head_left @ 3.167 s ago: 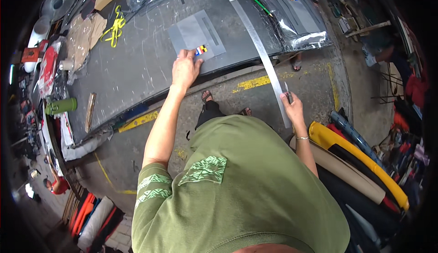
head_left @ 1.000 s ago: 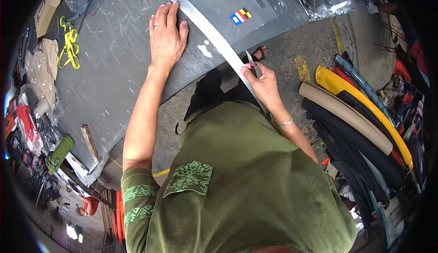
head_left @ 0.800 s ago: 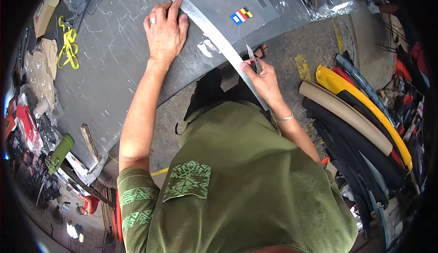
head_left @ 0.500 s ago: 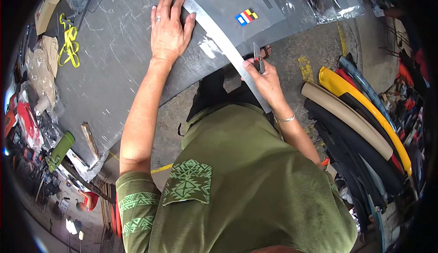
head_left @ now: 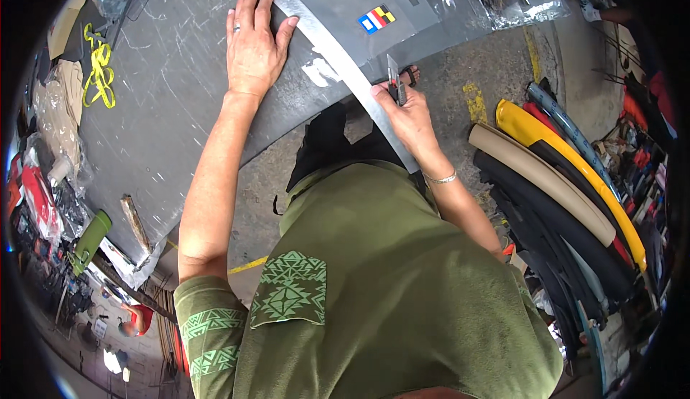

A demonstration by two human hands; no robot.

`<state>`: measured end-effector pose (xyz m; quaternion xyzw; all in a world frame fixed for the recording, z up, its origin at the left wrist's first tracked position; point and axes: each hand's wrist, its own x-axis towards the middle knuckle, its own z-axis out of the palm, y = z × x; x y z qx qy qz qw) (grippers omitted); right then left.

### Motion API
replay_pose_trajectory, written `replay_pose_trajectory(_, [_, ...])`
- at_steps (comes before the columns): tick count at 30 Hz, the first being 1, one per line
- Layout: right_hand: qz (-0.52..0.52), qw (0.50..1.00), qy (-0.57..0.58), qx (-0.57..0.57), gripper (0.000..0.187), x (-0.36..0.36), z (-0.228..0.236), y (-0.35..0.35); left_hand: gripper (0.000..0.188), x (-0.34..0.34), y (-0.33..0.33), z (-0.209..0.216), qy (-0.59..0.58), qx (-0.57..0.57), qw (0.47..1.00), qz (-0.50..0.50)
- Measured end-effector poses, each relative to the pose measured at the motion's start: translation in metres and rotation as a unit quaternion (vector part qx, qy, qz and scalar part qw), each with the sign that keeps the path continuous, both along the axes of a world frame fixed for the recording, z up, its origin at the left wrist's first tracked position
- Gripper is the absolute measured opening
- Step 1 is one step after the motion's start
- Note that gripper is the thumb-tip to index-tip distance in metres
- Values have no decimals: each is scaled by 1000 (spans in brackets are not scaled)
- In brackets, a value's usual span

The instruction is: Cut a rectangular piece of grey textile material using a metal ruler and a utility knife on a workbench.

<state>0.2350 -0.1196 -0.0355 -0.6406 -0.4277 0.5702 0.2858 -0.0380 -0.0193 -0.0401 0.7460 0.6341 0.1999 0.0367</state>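
My left hand (head_left: 256, 52) lies palm down on the dark grey tabletop (head_left: 172, 75), fingers stretched out, with its fingertips and thumb close beside a long metal ruler (head_left: 330, 50). The ruler slants from the far side of the table toward my body and sticks out past the near edge. My right hand (head_left: 411, 120) is closed around a utility knife (head_left: 397, 88), its blade pointing up and away from me. The thumb of that hand rests against the ruler. Right of the ruler lies a grey sheet (head_left: 366, 36) with a small patch of coloured flags (head_left: 376, 19).
Rolls of material, including a yellow roll (head_left: 568, 154) and a beige roll (head_left: 539, 183), lie to the right. A bright yellow strap (head_left: 98, 72) and plastic-wrapped items sit at the left of the table. Clear plastic film (head_left: 532, 14) covers the far right.
The whole view has shifted slightly, so everything appears a little farther left and up. Both hands keep about the same places along the ruler, and the knife stays in my right hand.
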Motion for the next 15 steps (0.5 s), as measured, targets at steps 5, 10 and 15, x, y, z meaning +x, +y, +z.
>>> replay_pose_trajectory(5, [13,1000,10,22,23,-4,7,3,62,2,-2,3,10,-5,1000,4])
replay_pose_trajectory(10, [30,999,-24,-3,24,-2,9,5,65,3,-1,2,0,-10,1000,1])
replay_pose_trajectory(15, [-19,997,56,-42,24,-6,2,1,64,3,-2,3,4,-13,1000,0])
